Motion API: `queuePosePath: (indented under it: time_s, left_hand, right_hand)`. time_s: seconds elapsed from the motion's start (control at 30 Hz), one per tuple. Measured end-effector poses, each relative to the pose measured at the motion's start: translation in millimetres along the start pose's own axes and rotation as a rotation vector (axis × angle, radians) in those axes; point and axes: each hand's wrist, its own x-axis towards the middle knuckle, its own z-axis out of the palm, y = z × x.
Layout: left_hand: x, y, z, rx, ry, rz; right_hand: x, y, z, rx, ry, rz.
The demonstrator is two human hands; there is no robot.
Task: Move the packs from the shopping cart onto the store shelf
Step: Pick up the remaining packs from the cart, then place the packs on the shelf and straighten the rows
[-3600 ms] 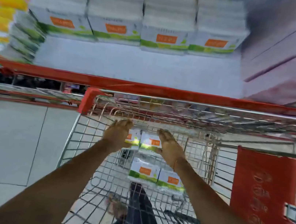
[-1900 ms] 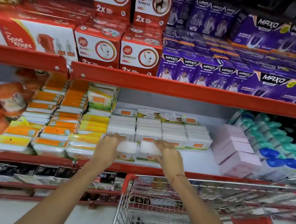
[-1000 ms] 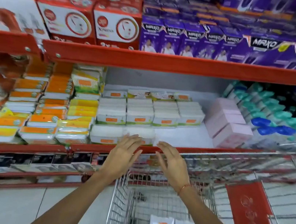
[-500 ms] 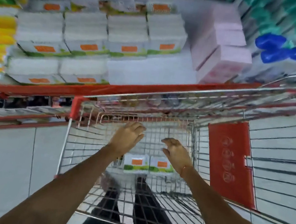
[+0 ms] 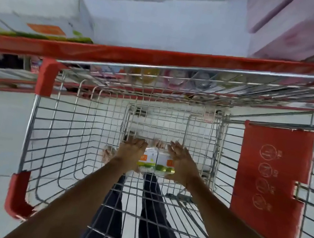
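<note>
Two white packs [image 5: 156, 160] with orange labels and a green band lie side by side on the bottom of the wire shopping cart [image 5: 65, 125]. My left hand [image 5: 129, 155] presses against the left pack's side and my right hand [image 5: 181, 164] against the right pack's side, so the pair is clamped between them. Fingers of both hands are stretched forward over the packs. The store shelf [image 5: 166, 24], with its red front edge [image 5: 141, 56], runs across the top of the view. Matching white packs [image 5: 36, 17] stand on it at the left.
Pink boxes [image 5: 300, 28] sit on the shelf at the right. A red plastic flap [image 5: 271, 182] hangs on the cart's right side. Red corner bumpers [image 5: 45, 76] mark the cart's left rim. My legs and feet show through the cart's wire floor.
My hands pulled back from the shelf, went down into the cart and closed in on the two remaining packs. The view tilted downward toward the cart bottom.
</note>
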Motion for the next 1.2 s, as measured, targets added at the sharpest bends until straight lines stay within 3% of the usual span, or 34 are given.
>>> queuePosePath:
  time_s: [0.3, 0.53, 0.83, 1.03, 1.2]
  left_hand:
    - [-25.0, 9.7, -0.8, -0.265, 0.111, -0.072]
    - [-61.0, 4.8, -20.9, -0.216, 0.131, -0.098]
    - [-140.4, -5.3, -92.5, -0.357, 0.460, -0.146]
    - [-177.1, -16.2, -159.6, -0.377, 0.800, -0.105]
    - [-187.7, -15.3, -213.2, -0.336, 1.036, -0.060]
  right_hand:
    - [-7.0, -13.4, -8.1, 0.194, 0.052, 0.116]
    - [-31.4, -32.5, -32.6, 0.104, 0.118, 0.092]
    - [-95.6, -67.1, -118.6, 0.115, 0.465, 0.020]
    - [-130.7, -89.2, -194.5, -0.050, 0.816, -0.115]
    - [-144.3, -101.4, -257.3, -0.110, 0.979, -0.164]
